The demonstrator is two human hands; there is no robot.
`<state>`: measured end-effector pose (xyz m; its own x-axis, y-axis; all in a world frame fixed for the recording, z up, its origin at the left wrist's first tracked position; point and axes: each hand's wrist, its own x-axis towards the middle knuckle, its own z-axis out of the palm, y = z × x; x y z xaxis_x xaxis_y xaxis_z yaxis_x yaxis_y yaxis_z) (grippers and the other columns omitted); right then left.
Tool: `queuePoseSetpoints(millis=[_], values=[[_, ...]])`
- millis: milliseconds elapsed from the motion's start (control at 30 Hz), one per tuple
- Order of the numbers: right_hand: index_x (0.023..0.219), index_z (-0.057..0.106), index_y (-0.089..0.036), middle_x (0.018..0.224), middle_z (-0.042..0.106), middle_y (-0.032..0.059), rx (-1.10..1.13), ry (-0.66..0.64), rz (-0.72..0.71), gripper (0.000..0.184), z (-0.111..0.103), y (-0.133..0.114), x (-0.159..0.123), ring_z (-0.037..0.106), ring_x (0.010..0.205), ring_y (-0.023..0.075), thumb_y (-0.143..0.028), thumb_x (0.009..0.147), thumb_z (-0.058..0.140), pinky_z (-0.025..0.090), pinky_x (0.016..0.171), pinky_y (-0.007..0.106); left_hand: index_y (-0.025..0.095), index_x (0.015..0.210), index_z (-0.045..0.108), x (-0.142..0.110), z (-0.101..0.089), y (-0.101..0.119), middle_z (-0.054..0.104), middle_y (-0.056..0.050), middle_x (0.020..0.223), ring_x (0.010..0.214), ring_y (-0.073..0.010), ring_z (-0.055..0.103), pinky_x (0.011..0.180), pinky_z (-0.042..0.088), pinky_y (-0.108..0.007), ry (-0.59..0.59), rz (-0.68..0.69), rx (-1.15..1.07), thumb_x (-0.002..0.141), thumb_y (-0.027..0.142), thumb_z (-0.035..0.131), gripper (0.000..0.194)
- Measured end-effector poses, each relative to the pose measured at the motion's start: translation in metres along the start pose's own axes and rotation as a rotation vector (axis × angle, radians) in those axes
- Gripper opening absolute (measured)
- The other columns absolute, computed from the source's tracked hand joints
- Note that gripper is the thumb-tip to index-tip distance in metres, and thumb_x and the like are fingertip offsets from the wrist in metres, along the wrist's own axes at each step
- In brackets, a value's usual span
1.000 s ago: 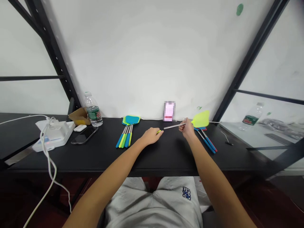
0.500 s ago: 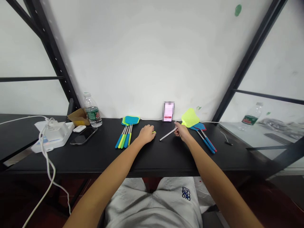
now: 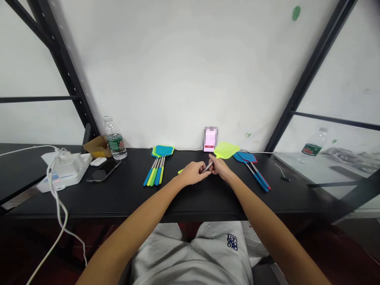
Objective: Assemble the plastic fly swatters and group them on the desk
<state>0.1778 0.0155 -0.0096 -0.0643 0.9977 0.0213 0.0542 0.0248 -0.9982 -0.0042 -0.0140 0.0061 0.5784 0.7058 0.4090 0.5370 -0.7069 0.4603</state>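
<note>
The right hand (image 3: pixel 221 168) grips the slim metallic shaft (image 3: pixel 208 166) of a lime-yellow, perforated plastic flyswatter (image 3: pixel 226 150) near the back edge of the black bench (image 3: pixel 208 200). The left hand (image 3: pixel 191 173), curled around a lime-yellow handle (image 3: pixel 180 171), meets the shaft's end. Leftward along that edge, a clear plastic bottle (image 3: pixel 110 126) wears a green label (image 3: pixel 116 143), too small to read.

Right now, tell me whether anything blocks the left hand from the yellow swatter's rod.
Nothing visible does: the left hand is at the lower end of the rod; the right hand grips it near the yellow head. Other swatters lie off to both sides.
</note>
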Motion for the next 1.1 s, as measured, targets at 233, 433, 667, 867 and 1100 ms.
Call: queuePoseSetpoints(millis=[233, 433, 667, 867, 1100], values=[[0.063, 0.048, -0.019, 0.043, 0.046, -0.0018, 0.087, 0.216, -0.068, 0.041, 0.004, -0.005, -0.001, 0.038, 0.033, 0.0080, -0.053, 0.086, 0.054, 0.023, 0.033, 0.019, 0.018, 0.074, 0.062, 0.000, 0.001, -0.001, 0.062, -0.001, 0.065, 0.058, -0.0124, 0.052, 0.055, 0.030, -0.024, 0.021, -0.023, 0.093, 0.091, 0.038, 0.049, 0.029], [0.066, 0.041, -0.022, 0.043, 0.037, -0.0051, 0.256, 0.418, 0.002, 0.041, -0.014, -0.009, 0.007, 0.031, 0.032, 0.0077, -0.055, 0.090, 0.044, 0.019, 0.031, 0.021, 0.020, 0.082, 0.066, 0.000, -0.003, 0.000, 0.065, -0.002, 0.071, 0.061, -0.0144, 0.055, 0.057, 0.031, -0.025, 0.028, -0.052, 0.143, 0.091, 0.038, 0.048, 0.027], [0.068, 0.045, -0.021, 0.044, 0.041, -0.0038, 0.248, 0.288, 0.020, 0.039, -0.008, -0.005, 0.005, 0.034, 0.034, 0.0083, -0.052, 0.091, 0.046, 0.021, 0.033, 0.020, 0.020, 0.078, 0.065, 0.000, -0.001, 0.000, 0.066, -0.002, 0.069, 0.061, -0.0146, 0.056, 0.056, 0.031, -0.025, 0.013, -0.076, 0.155, 0.090, 0.040, 0.049, 0.028], [0.067, 0.050, -0.019, 0.047, 0.052, 0.0018, 0.071, -0.074, 0.068, 0.046, 0.006, 0.000, -0.004, 0.044, 0.037, 0.0102, -0.058, 0.091, 0.047, 0.026, 0.035, 0.020, 0.020, 0.080, 0.064, 0.001, -0.003, 0.002, 0.066, -0.002, 0.069, 0.061, -0.0145, 0.056, 0.056, 0.031, -0.025, 0.029, -0.090, 0.133, 0.088, 0.034, 0.051, 0.020], [0.067, 0.052, -0.018, 0.048, 0.053, 0.0019, 0.031, -0.068, 0.021, 0.048, 0.010, 0.000, -0.005, 0.043, 0.036, 0.0090, -0.060, 0.089, 0.049, 0.024, 0.032, 0.020, 0.020, 0.087, 0.064, 0.001, -0.003, 0.001, 0.066, -0.003, 0.071, 0.065, -0.0167, 0.059, 0.058, 0.034, -0.026, 0.037, -0.108, 0.161, 0.091, 0.033, 0.046, 0.022]])
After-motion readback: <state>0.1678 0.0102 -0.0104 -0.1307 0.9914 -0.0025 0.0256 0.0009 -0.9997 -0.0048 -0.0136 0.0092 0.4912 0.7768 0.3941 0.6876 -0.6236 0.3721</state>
